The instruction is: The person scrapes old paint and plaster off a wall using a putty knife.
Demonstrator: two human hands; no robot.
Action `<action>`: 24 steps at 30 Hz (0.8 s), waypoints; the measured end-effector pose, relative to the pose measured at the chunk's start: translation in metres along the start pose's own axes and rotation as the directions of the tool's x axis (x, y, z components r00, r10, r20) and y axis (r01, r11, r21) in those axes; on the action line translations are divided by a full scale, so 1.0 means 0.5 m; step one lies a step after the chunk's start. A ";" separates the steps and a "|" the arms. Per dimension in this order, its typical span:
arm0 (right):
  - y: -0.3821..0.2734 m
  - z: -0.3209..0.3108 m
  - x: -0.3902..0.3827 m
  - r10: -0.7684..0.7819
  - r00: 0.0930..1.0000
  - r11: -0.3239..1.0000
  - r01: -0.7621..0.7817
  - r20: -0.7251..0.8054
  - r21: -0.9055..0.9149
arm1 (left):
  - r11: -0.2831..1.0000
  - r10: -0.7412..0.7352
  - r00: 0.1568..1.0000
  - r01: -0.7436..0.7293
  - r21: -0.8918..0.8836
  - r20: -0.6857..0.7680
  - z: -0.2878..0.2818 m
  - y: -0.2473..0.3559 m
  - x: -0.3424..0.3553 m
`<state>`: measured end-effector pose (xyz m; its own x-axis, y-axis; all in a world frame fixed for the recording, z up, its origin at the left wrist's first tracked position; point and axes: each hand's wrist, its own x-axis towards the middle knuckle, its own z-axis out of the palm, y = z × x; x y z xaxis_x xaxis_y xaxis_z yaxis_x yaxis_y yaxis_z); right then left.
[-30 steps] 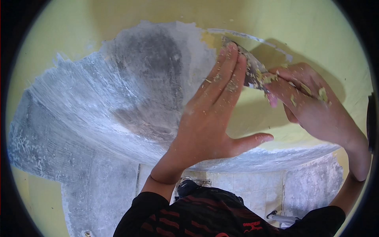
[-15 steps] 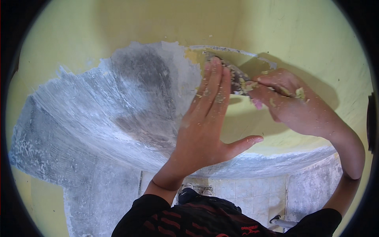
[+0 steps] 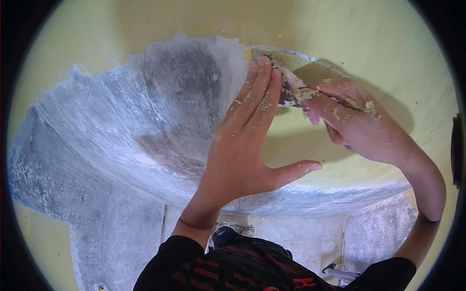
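Note:
My right hand (image 3: pixel 361 121) is closed around the handle of a flat scraper (image 3: pixel 291 82), at the upper right. Its wide metal blade lies against a yellow painted wall (image 3: pixel 301 140), with flakes of paint sticking to it. My left hand (image 3: pixel 238 150) is stretched out flat, thumb spread to the right, and its fingertips press on the blade's left part, hiding some of it. Just left of the blade is a scraped grey patch (image 3: pixel 184 77) with a ragged edge. Paint crumbs cling to both hands.
A thin scraped line (image 3: pixel 296 53) runs above the blade through the yellow paint. Below, the grey bare surface (image 3: pixel 121 145) curves down toward a tiled floor (image 3: pixel 296 233). A dark object (image 3: pixel 456 150) stands at the far right rim.
The view has shifted, so the wall sits higher in the picture. Against the wall, the scraper and both hands have slid slightly left, toward the grey patch. The grip is unchanged.

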<state>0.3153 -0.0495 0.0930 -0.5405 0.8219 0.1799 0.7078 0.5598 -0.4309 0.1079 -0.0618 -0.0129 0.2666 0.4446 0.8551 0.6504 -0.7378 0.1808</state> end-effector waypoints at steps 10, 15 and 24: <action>-0.067 -0.007 0.016 0.444 0.888 0.894 -0.448 0.123 0.009 | 0.999 -0.002 1.000 0.001 -0.047 -0.011 -0.003 -0.002 -0.005; -0.013 -0.023 -0.049 -0.157 0.981 0.748 0.195 0.117 -0.635 | 0.988 0.047 0.997 -0.039 -0.147 0.054 0.007 0.005 -0.002; 0.018 -0.022 -0.026 -0.389 0.904 0.649 0.404 0.175 -0.644 | 0.994 0.035 0.999 -0.031 -0.108 0.039 -0.011 -0.009 -0.011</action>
<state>0.3336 -0.0542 0.0966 -0.8438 0.5071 0.1755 0.5343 0.7634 0.3629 0.0994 -0.0636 -0.0156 0.3164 0.4378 0.8415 0.5613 -0.8016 0.2060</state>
